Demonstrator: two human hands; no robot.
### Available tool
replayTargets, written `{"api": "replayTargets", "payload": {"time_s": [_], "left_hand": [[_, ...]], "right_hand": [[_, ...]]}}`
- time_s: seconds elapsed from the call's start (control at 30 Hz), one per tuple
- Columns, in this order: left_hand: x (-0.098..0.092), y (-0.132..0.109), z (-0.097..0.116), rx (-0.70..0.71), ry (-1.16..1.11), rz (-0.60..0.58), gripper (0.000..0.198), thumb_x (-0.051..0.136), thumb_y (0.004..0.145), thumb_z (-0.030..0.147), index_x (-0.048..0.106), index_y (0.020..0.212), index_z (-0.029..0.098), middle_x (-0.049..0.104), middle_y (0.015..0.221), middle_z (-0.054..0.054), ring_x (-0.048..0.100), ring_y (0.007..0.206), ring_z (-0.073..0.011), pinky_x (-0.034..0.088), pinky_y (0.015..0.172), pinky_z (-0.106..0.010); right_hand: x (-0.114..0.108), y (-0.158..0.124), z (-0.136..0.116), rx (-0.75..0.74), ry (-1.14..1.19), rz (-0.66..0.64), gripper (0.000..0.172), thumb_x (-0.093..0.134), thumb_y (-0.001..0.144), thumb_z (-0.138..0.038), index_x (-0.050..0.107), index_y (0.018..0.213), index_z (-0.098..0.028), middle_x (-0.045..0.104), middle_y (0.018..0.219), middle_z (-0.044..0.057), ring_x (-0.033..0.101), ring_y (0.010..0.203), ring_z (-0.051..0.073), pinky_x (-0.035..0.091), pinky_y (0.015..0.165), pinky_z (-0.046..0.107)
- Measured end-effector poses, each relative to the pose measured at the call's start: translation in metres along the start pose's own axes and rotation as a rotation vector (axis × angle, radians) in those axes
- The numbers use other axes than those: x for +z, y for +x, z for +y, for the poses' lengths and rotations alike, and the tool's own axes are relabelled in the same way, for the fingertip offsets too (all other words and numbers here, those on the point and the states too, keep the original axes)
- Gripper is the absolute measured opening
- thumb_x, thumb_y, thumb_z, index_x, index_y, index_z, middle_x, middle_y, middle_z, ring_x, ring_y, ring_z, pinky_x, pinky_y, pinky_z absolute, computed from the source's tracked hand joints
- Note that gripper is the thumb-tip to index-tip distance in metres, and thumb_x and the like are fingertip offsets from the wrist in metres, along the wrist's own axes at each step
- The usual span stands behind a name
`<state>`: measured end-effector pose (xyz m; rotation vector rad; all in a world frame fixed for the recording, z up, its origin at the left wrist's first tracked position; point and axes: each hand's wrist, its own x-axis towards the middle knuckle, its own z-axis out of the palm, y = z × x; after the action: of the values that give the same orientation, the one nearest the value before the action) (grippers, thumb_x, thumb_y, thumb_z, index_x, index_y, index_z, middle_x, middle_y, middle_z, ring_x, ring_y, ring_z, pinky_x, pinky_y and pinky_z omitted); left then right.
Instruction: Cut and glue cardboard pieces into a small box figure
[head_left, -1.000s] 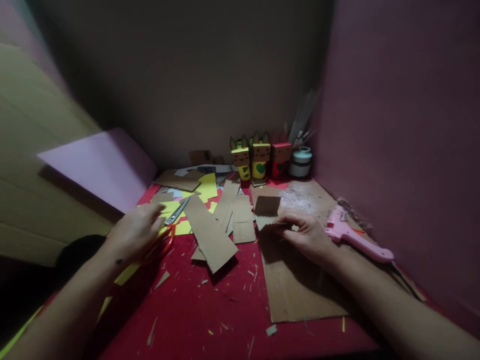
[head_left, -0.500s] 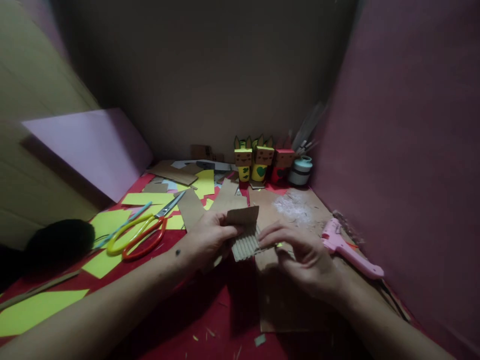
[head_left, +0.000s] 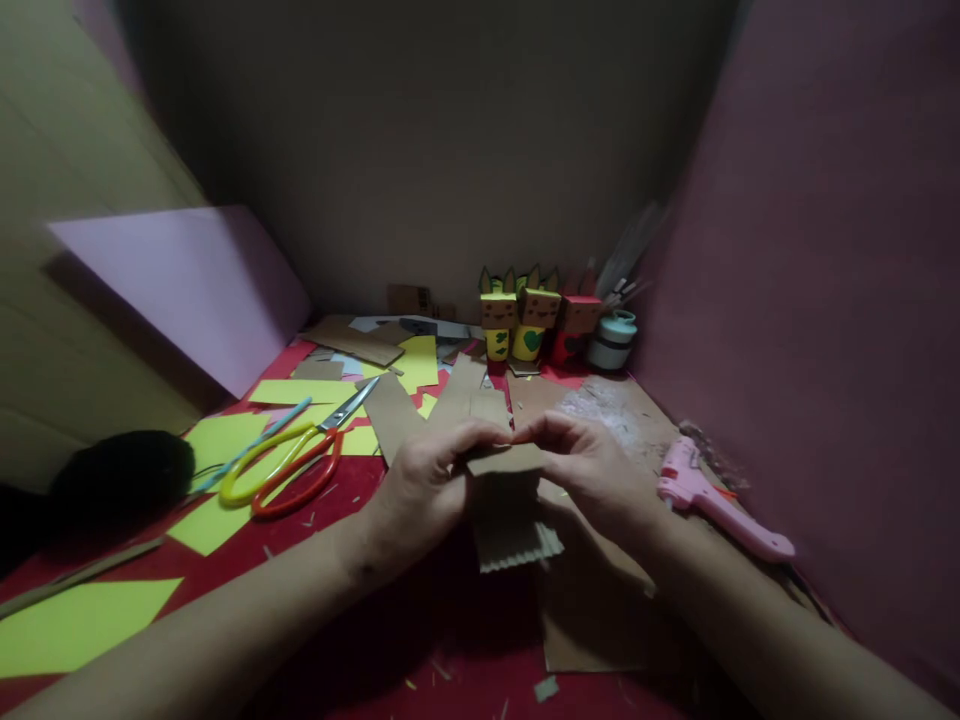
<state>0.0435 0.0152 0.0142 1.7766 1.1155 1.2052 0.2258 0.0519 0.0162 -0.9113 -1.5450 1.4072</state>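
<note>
A small piece of folded cardboard [head_left: 508,510] is held up over the red tabletop, its lower edge showing wavy corrugation. My left hand [head_left: 435,475] pinches it from the left side, thumb and fingers closed. From the right, my right hand [head_left: 589,465] grips its upper right corner between thumb and fingers. The tips of both hands nearly meet along the top edge. Beneath and to the right lies a flat cardboard sheet [head_left: 600,620], partly shaded by my right arm.
Scissors [head_left: 300,455] with yellow and red handles lie left among yellow paper pieces [head_left: 225,440]. A pink glue gun [head_left: 716,505] rests at the right. Decorated paper figures [head_left: 536,320] and a pale jar [head_left: 613,340] stand at the back. A dark fuzzy ball [head_left: 124,475] sits far left.
The cardboard has been turned and lowered, with its corrugated edge now facing down. My right hand has moved up to its top corner. The view has shifted slightly.
</note>
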Motion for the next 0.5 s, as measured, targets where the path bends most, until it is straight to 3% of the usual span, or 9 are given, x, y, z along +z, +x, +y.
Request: {"api": "replayTargets", "payload": {"time_s": [0.1, 0.2, 0.27, 0.4, 0.5], "left_hand": [[-0.002, -0.003, -0.005, 0.267, 0.189, 0.067, 0.027, 0.068, 0.08, 0.018, 0.068, 0.106, 0.024, 0.074, 0.096, -0.002, 0.067, 0.081, -0.016, 0.051, 0.072, -0.026], [-0.002, -0.003, -0.004, 0.271, 0.206, 0.109, 0.021, 0.066, 0.079, 0.015, 0.068, 0.099, 0.024, 0.072, 0.087, 0.0, 0.065, 0.075, -0.0148, 0.05, 0.069, -0.024], [0.0, -0.002, 0.001, 0.161, 0.147, 0.072, 0.013, 0.066, 0.078, 0.016, 0.07, 0.088, 0.023, 0.071, 0.079, 0.0, 0.064, 0.07, -0.015, 0.049, 0.063, -0.024], [0.006, -0.003, 0.013, -0.263, -0.156, 0.019, 0.01, 0.069, 0.081, 0.029, 0.072, 0.083, 0.02, 0.071, 0.072, -0.003, 0.061, 0.061, -0.0156, 0.047, 0.052, -0.024], [0.012, -0.003, 0.012, -0.489, -0.493, -0.013, 0.019, 0.075, 0.08, 0.033, 0.072, 0.086, 0.015, 0.073, 0.076, -0.007, 0.066, 0.064, -0.0181, 0.052, 0.059, -0.027]], "right_hand": [[0.002, -0.01, 0.007, -0.163, -0.075, 0.096, 0.012, 0.07, 0.072, -0.016, 0.073, 0.079, -0.025, 0.071, 0.078, -0.001, 0.064, 0.074, 0.016, 0.05, 0.07, 0.029], [0.004, -0.018, 0.008, -0.23, -0.101, 0.159, 0.017, 0.068, 0.072, -0.012, 0.075, 0.078, -0.026, 0.072, 0.08, -0.001, 0.064, 0.077, 0.017, 0.049, 0.072, 0.029], [0.004, -0.021, 0.006, -0.129, 0.006, 0.161, 0.015, 0.07, 0.068, -0.011, 0.074, 0.075, -0.025, 0.071, 0.076, -0.001, 0.064, 0.072, 0.015, 0.049, 0.067, 0.027], [0.002, -0.017, 0.006, 0.23, 0.381, 0.112, 0.017, 0.08, 0.057, -0.014, 0.072, 0.07, -0.02, 0.068, 0.064, -0.001, 0.061, 0.056, 0.012, 0.047, 0.055, 0.023], [0.001, -0.013, 0.012, 0.296, 0.507, 0.093, 0.02, 0.084, 0.054, -0.015, 0.072, 0.07, -0.017, 0.066, 0.058, -0.002, 0.058, 0.049, 0.009, 0.044, 0.051, 0.02]]}}
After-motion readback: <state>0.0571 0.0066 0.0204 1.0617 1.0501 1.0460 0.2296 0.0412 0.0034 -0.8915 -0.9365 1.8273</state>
